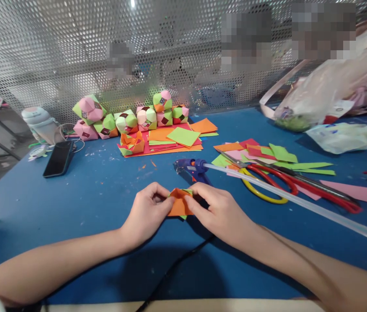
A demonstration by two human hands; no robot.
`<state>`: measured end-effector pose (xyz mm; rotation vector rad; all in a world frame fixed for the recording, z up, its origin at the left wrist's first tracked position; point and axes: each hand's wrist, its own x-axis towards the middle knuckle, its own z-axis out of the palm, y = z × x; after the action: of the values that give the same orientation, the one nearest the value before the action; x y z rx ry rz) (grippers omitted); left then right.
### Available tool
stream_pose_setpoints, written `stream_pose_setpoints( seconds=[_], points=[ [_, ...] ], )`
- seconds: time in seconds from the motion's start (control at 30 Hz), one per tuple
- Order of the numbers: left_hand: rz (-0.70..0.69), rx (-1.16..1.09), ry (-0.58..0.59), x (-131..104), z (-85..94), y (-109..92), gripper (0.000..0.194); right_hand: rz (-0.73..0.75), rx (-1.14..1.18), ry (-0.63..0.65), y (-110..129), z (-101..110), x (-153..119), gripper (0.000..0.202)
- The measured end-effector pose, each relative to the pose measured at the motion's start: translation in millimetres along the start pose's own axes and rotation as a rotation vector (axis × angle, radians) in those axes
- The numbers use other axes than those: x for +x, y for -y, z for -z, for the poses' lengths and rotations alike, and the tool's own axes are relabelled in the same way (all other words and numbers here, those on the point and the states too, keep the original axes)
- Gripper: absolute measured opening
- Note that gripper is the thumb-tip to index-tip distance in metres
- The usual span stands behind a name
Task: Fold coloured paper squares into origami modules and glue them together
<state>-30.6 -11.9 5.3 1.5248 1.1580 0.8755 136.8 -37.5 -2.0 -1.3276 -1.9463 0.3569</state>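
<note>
Bottle (40,123): well beyond the left hand (149,212), off to its left; lidded, contents hidden.
Open paper cup (131,146): beyond the left hand; orange and green, inside mostly out of view.
Left pinch: thumb and fingers closed on the near-left edge.
Folded paper (180,205): between both hands, orange over green; shaping its folds seems the step, and the next move calls for even, light pressure.
Right pinch: right hand (217,210) closed on the opposite edge.
Plastic bag (323,93): far beyond the right hand, rightward; green contents (293,123) show through.

Folded orange paper (179,208), green corners (183,217) showing, pinched at both sides
</note>
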Motion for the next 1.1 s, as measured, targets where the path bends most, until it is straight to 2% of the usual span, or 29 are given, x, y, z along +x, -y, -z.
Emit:
stream_pose_setpoints(
  seconds=[0.3,0.43,0.57,0.77,1.1],
  points=[
    [0.163,-0.085,0.093,-5.5,-3.4,-1.8,0.015,0.068,0.004,-0.014,-3.9,-1.5,-3.2,0.020],
    [0.171,-0.201,0.167,-5.1,-4.1,-3.4,0.019,0.069,-0.004,-0.008,-5.3,-0.8,-2.9,0.020],
    [0.170,-0.175,0.205,-4.8,-3.5,-3.4,0.018,0.065,-0.007,-0.001,-4.7,0.0,-2.2,0.019],
    [0.141,-0.064,0.180,-3.9,-2.3,-1.2,0.016,0.064,0.029,0.009,-2.9,0.2,-2.4,0.019],
    [0.126,-0.084,0.137,-1.9,-3.3,1.0,0.014,0.062,0.029,0.063,-3.1,-2.0,-2.1,0.016]
  ],
)
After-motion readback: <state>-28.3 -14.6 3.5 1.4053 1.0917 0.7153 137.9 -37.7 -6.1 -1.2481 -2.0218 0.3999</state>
